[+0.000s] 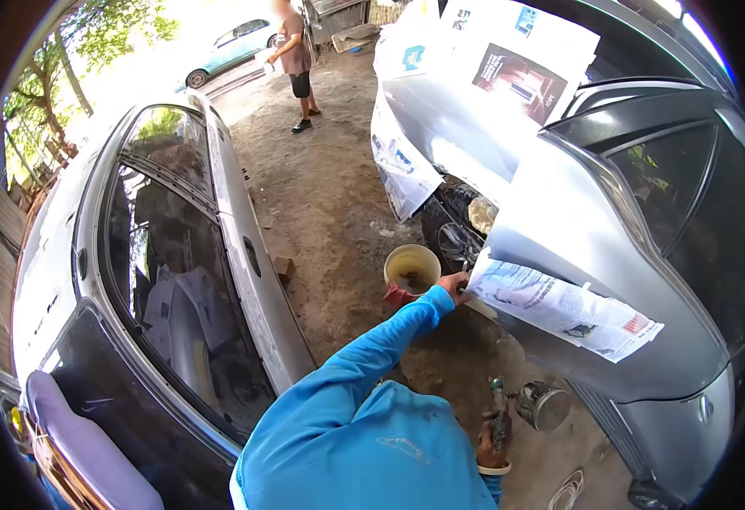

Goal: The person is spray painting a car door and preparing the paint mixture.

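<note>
My left hand reaches forward to the edge of a printed paper sheet taped along the silver car's rear panel, its fingers curled at that edge beside the wheel arch. A cream bucket with a reddish cloth stands just beyond my wrist. Low at the right, my right hand grips a spray gun, with a metal cup beside its head. Under the arch, part of the wheel shows. More paper sheets cover the car higher up.
A dark-and-silver car lines my left, with a lilac padded item at the lower left. A person stands on the dirt floor ahead; a light blue car is behind. A pale hose lies near my right.
</note>
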Demonstrator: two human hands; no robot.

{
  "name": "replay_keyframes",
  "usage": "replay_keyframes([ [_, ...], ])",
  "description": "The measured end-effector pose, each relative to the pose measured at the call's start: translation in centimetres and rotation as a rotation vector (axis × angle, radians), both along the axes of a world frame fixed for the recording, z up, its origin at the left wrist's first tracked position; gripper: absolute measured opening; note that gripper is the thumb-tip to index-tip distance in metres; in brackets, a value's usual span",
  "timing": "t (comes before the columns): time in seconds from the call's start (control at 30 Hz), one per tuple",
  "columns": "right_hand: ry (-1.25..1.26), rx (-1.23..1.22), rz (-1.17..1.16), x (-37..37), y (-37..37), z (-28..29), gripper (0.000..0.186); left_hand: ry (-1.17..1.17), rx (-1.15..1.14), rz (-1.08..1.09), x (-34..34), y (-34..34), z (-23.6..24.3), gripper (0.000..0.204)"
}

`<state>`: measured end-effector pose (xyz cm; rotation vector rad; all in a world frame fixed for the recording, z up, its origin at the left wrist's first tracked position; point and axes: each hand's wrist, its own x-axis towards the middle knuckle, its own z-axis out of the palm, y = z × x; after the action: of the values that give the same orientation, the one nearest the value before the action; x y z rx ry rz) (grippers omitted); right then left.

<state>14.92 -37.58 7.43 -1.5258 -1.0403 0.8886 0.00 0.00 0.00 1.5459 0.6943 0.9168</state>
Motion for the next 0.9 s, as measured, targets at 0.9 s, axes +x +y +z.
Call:
replay_keyframes([
  [0.9,-0.183,-0.048,0.135,-0.9,0.2,1.3,0.031,-0.085,-0.411,-0.973,3.1,-27.9,-7.0,0.024],
])
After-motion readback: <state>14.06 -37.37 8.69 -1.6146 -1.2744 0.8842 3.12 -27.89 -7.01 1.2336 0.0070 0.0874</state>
